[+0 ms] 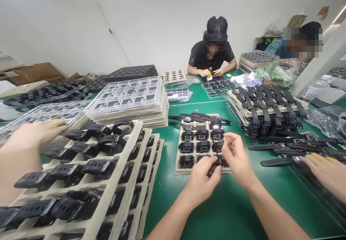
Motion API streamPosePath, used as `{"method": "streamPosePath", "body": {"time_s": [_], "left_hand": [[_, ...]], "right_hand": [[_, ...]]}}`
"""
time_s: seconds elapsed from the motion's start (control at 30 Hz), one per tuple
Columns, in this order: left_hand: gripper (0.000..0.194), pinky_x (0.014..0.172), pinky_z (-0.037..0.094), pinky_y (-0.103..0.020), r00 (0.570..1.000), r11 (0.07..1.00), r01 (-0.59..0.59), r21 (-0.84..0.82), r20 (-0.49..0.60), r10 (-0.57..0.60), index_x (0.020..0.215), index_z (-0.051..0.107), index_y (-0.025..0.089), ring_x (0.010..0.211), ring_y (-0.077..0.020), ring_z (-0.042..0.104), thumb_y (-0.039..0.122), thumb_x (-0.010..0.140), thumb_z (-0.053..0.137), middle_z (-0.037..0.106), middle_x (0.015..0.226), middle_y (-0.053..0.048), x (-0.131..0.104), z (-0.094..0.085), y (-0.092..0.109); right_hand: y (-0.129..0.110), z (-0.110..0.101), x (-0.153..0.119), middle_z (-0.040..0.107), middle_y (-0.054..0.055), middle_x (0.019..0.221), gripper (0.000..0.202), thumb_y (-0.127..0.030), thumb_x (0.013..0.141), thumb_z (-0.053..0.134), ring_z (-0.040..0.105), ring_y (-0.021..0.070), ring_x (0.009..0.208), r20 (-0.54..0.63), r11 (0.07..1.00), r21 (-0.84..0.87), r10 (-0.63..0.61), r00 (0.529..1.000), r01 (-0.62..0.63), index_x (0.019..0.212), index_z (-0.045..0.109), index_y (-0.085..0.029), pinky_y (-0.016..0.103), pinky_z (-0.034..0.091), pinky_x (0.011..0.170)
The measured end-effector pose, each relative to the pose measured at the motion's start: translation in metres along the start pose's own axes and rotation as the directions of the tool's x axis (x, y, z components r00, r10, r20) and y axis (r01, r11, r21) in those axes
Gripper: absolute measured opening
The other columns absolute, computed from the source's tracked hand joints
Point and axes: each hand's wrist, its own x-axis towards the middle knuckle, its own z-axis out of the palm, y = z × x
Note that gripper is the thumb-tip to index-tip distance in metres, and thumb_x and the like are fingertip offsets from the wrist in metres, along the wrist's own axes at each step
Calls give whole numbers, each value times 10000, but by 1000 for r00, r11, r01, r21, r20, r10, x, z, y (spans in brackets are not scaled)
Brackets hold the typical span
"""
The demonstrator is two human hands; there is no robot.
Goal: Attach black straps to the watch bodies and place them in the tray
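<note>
My left hand (204,178) is closed around a black smartwatch, and its dark strap (215,149) stands up edge-on from my fingers. Most of that watch is hidden by the hand. Close by on the right, my right hand (235,156) has its thumb and fingers pinched together beside the strap; what lies between them I cannot make out. Beneath both hands is a beige moulded tray (178,166) holding rows of black smartwatches with looped straps (203,146). Several watches with straight straps (201,117) lie across its far end.
Stacked watch trays (108,193) rise at left, near another person's hand (35,135). Clear-covered trays (127,95) stand behind. At right are a stack with hanging straps (266,103), loose watches (294,146) and another person's hand (324,173). A co-worker (212,54) sits opposite.
</note>
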Motion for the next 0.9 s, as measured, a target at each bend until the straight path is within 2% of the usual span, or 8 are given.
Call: {"method": "streamPosePath", "body": {"time_s": [0.07, 0.13, 0.3, 0.4, 0.57, 0.73, 0.83, 0.9], "left_hand": [[253, 731, 473, -360, 987, 960, -141, 242, -43, 156, 1118, 680, 177, 796, -230, 568, 301, 991, 499, 665, 857, -84, 0, -5, -2], [303, 763, 490, -379, 968, 917, -222, 332, -41, 250, 1263, 616, 186, 850, -250, 587, 270, 1012, 468, 693, 928, -102, -1, -7, -4], [428, 830, 512, -367, 880, 866, -401, 298, -136, 455, 1438, 392, 243, 947, -224, 606, 156, 1023, 449, 681, 1112, -100, -4, -5, -6], [426, 829, 491, -348, 811, 806, -507, 305, -147, 566, 1389, 414, 268, 901, -198, 603, 88, 1005, 458, 694, 1041, -56, -4, -2, -7], [350, 800, 467, -366, 797, 761, -479, 439, -147, 586, 1314, 522, 229, 836, -213, 593, 101, 991, 479, 701, 942, -68, -3, -2, -9], [309, 757, 444, -359, 776, 736, -450, 505, -186, 603, 1238, 599, 235, 772, -210, 595, 111, 979, 485, 683, 850, -53, -4, -4, -11], [243, 785, 450, -361, 819, 820, -409, 400, -235, 523, 1158, 614, 235, 806, -211, 620, 127, 976, 495, 697, 891, -55, -6, -4, -11], [186, 804, 466, -357, 881, 923, -300, 241, -302, 365, 1148, 596, 227, 859, -213, 633, 184, 994, 501, 699, 964, -68, -7, -5, -10]], "right_hand": [[1, 1, -2, 645, 12, 826, 253, -448, 868, 743, 582, 188, 726, 132, 994, -106, 25, 991, -11, 1024, 705, -252, 290, 482, 631], [3, 5, -3, 661, 33, 767, 300, -517, 872, 719, 587, 193, 679, 168, 992, -76, 111, 979, -99, 878, 739, -218, 298, 485, 600], [4, 18, -2, 579, -26, 583, 449, -614, 707, 840, 504, 111, 495, 113, 841, 410, 337, 935, -353, 841, 734, -198, 231, 442, 491], [0, 22, -4, 590, -36, 616, 441, -553, 640, 914, 476, 71, 476, 92, 767, 516, 393, 915, -381, 833, 729, -202, 187, 403, 459], [-1, 22, -7, 526, -60, 566, 427, -541, 665, 909, 436, 56, 472, 83, 744, 551, 402, 912, -378, 853, 725, -204, 165, 375, 453], [6, 21, -8, 553, -50, 630, 453, -588, 723, 852, 456, 68, 499, 62, 845, 424, 331, 942, -325, 925, 707, -209, 182, 398, 471], [9, 20, -8, 560, -45, 667, 392, -586, 799, 790, 471, 94, 530, 42, 929, 293, 226, 973, -228, 935, 681, -235, 213, 424, 499], [10, 18, -9, 598, -6, 739, 323, -557, 890, 702, 545, 136, 639, 76, 980, 162, 101, 992, -112, 864, 686, -235, 248, 474, 580]]}}
